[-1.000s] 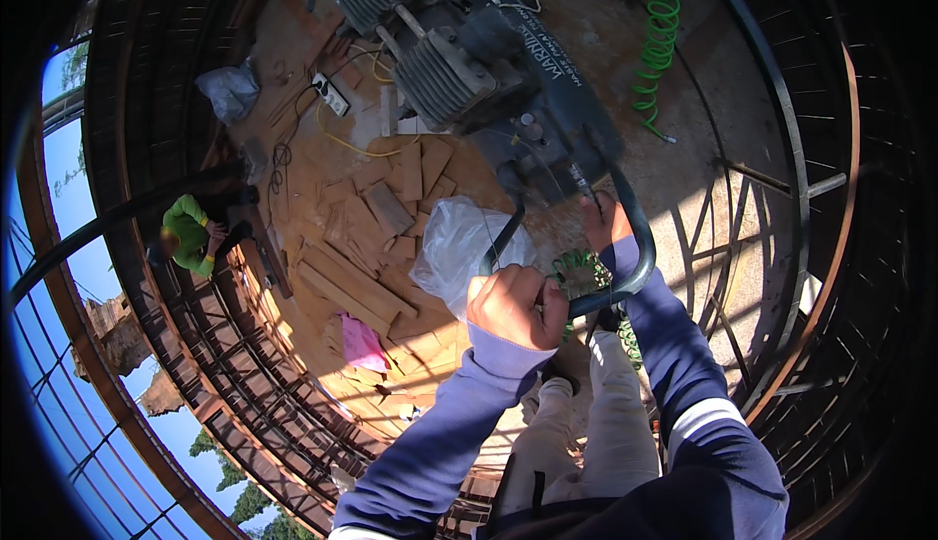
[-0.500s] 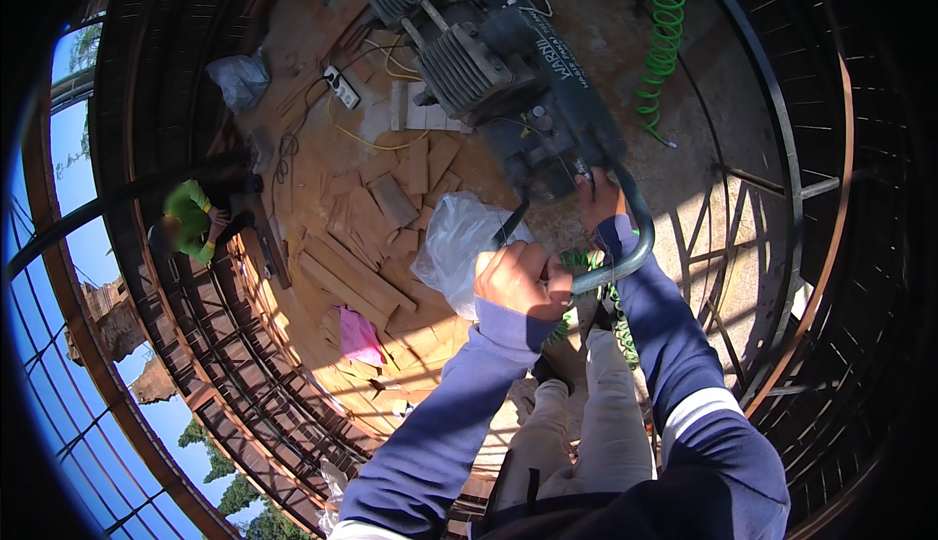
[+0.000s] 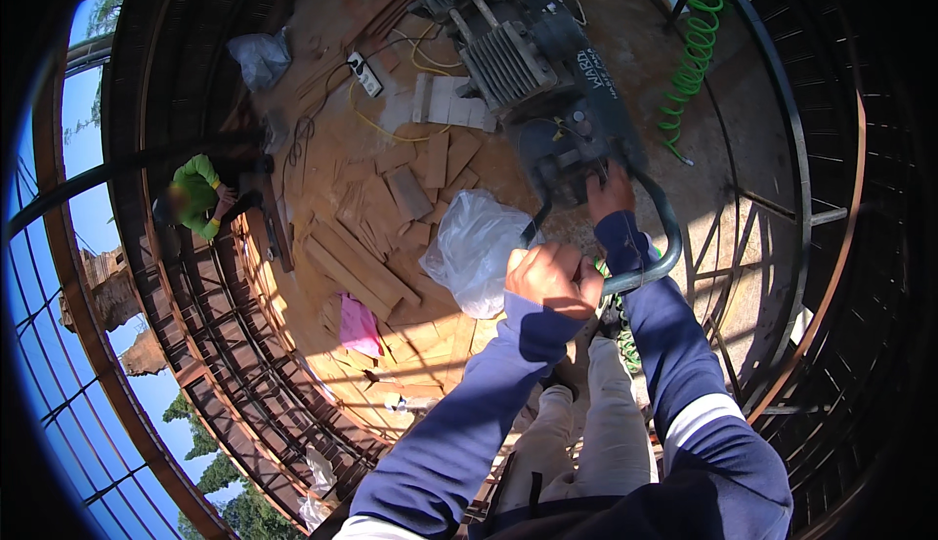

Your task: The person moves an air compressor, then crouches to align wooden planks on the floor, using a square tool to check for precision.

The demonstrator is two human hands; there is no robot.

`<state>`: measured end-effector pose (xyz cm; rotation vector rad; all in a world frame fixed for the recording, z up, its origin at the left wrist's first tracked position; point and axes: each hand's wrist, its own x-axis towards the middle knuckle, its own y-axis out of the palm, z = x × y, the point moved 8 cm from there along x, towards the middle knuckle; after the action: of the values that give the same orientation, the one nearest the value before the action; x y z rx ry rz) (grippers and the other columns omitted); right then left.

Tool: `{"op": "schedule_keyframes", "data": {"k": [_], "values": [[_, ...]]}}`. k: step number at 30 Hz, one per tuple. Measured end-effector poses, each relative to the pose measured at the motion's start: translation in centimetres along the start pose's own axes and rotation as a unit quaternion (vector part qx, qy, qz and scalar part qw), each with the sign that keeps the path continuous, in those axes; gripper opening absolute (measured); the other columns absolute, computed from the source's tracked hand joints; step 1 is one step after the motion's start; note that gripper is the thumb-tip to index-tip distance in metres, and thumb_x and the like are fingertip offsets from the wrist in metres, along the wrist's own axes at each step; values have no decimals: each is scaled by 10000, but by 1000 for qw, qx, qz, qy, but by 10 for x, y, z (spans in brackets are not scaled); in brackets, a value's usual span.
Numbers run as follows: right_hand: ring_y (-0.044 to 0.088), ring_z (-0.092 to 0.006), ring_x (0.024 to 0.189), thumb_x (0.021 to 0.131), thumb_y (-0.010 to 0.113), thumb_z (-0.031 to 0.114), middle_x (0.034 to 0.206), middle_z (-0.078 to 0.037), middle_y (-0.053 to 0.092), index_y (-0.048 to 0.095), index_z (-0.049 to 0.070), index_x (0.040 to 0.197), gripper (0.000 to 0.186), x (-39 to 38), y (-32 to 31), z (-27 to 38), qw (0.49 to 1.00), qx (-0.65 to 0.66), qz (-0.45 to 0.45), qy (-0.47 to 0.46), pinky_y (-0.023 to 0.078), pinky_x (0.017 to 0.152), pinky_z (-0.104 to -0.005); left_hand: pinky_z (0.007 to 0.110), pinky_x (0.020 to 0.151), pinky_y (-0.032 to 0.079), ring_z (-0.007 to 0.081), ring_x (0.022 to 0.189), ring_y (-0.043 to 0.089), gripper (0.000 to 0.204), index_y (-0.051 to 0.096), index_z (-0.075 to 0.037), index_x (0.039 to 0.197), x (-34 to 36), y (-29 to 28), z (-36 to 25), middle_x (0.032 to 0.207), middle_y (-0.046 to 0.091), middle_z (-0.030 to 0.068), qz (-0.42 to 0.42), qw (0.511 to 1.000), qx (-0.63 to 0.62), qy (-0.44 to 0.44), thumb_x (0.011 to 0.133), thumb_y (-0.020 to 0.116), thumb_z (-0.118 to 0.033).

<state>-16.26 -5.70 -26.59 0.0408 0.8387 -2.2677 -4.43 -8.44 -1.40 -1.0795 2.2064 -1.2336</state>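
A dark air compressor (image 3: 535,100) with finned cylinder heads and a tube handle (image 3: 668,222) fills the upper middle. My left hand (image 3: 549,276) is closed around the near bar of that handle. My right hand (image 3: 609,190) is inside the handle's loop, fingers curled at the near end of the tank; what they grip is partly hidden. Green coiled hose (image 3: 627,345) shows below the handle, by my legs. A crumpled clear plastic bag (image 3: 469,247) lies left of the handle.
A co-worker (image 3: 195,193) in green is at the left. Cardboard and board pieces (image 3: 405,193), a power strip (image 3: 363,73) and a pink sheet (image 3: 360,330) lie around. A green coil hose (image 3: 703,32) hangs upper right. A curved metal railing (image 3: 801,188) bounds the right side.
The compressor, handle and both my hands have shifted right in the view. My right hand has also moved a little upward. My left hand still grips the bar.
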Motion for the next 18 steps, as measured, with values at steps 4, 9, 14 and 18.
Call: {"op": "schedule_keyframes", "data": {"k": [4, 9, 14, 18], "values": [[610, -408, 1054, 906, 619, 313, 1111, -249, 640, 597, 32, 1227, 427, 2, -4, 1, 999, 50, -5, -22, 477, 878, -436, 413, 622, 383, 299, 623, 552, 142, 562, -85, 644, 0, -1, -1, 646, 548, 100, 0, 1000, 12, -4, 717, 648, -172], [615, -455, 1011, 893, 641, 264, 1033, -276, 658, 645, -7, 1115, 350, 12, -1, 5, 995, 93, 30, 28, 489, 854, -465, 409, 617, 383, 294, 620, 553, 133, 566, -91, 641, -2, -2, 2, 642, 550, 91, -23, 1000, 8, -3, 712, 647, -169], [627, -448, 997, 856, 682, 307, 1010, -266, 671, 669, 5, 1091, 382, 21, 9, -11, 992, 54, 46, 100, 500, 826, -454, 409, 562, 380, 311, 550, 516, 156, 520, -84, 584, 2, -7, -5, 581, 507, 95, -64, 998, 1, 14, 657, 647, -140], [631, -453, 985, 837, 695, 292, 982, -275, 672, 669, -6, 1082, 386, 24, 13, -19, 989, 87, 83, 91, 503, 821, -449, 409, 555, 380, 312, 545, 518, 174, 512, -84, 574, 2, -6, -4, 572, 503, 95, -42, 999, 1, 7, 664, 647, -144]]}}
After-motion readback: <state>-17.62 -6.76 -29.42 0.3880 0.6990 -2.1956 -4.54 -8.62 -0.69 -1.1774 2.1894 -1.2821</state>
